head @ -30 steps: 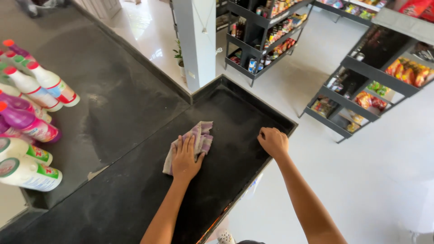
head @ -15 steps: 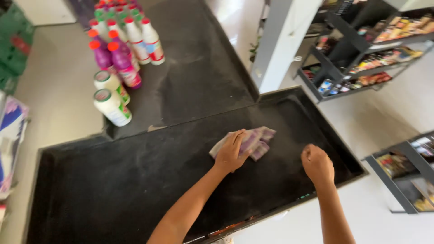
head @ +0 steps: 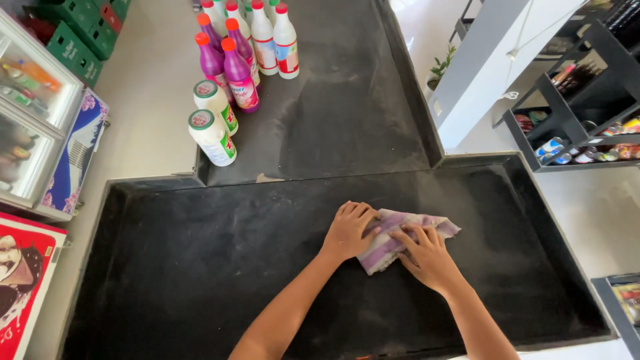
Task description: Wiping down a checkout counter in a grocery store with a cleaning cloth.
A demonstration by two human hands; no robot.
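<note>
A folded striped purple and white cloth (head: 400, 235) lies flat on a black counter top (head: 200, 267) with a raised rim. My left hand (head: 348, 230) presses on the cloth's left end, fingers spread. My right hand (head: 427, 257) rests palm down on its lower right part. Both hands are on top of the cloth, and neither lifts it off the counter.
Purple bottles (head: 237, 70) and white bottles (head: 212, 137) with coloured caps stand on the far part of the counter. Green crates (head: 80, 30) and a glass-fronted cooler (head: 30, 113) are at the left. Store shelves (head: 580, 113) and a white pillar (head: 493, 60) are at the right.
My right hand has moved from the counter's near edge onto the cloth, joining the left. The view has swung left, and the bottles now show at the top.
</note>
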